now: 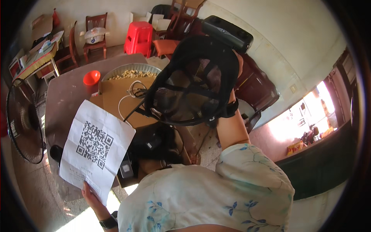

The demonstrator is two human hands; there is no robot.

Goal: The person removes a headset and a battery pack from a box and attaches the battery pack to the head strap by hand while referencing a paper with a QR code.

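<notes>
My left hand (92, 198) pinches the lower edge of a white sheet of paper (73, 154), which carries a large printed square code with lines of small print under it. The sheet is creased and tilted. Up in front of me, my right hand (240, 63) grips a black mesh cap (193, 94) by its far right side; most of its fingers are hidden behind the cap. A black camera unit (228, 33) is fixed to the cap's top end. From the cap a dark cable (135, 112) runs down to the left. Black straps (231, 110) hang near my right wrist.
On the brown table (63, 92) are an orange-red bowl (92, 78), a round metal tray (110, 71) of small tan pieces and an open cardboard box (116, 91) with black gear (154, 143). A fan (25, 120) stands left; red stools (139, 36) and wooden chairs (96, 29) are behind.
</notes>
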